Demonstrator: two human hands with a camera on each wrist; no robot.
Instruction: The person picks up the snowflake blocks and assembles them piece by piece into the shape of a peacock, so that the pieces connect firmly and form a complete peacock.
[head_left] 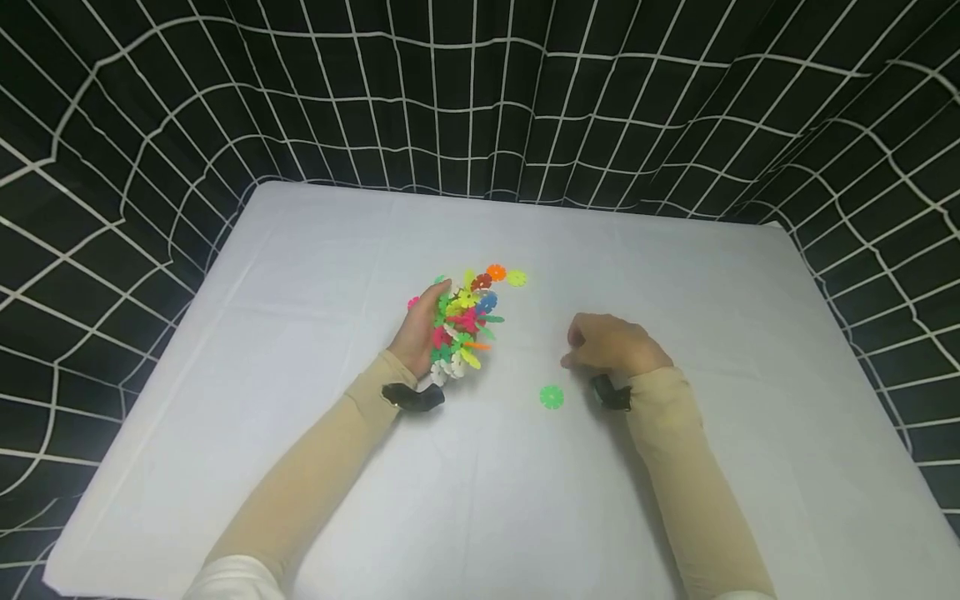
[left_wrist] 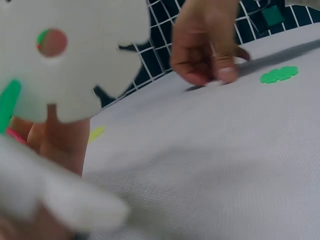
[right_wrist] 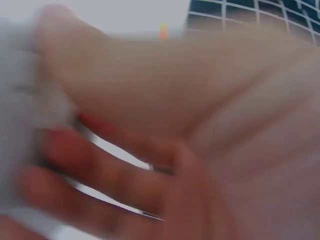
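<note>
My left hand (head_left: 420,329) holds a cluster of interlocked plastic snowflake discs (head_left: 467,321) in green, yellow, pink, white, blue and orange. A white disc (left_wrist: 90,70) of that cluster looms large in the left wrist view, notched at its rim with a round hole. Over to the right, my right hand (head_left: 611,343) is down at the tabletop, its thumb and fingertips pinching a small white piece (right_wrist: 50,107), blurred and mostly hidden by the fingers. A loose green snowflake disc (head_left: 552,397) lies flat just left of the right wrist.
Beyond the cluster, an orange disc (head_left: 496,272) and a yellow disc (head_left: 517,278) lie near its far edge. The white-covered table (head_left: 465,500) spreads under both arms. A black curtain with a white grid (head_left: 480,100) rises behind the table and along its sides.
</note>
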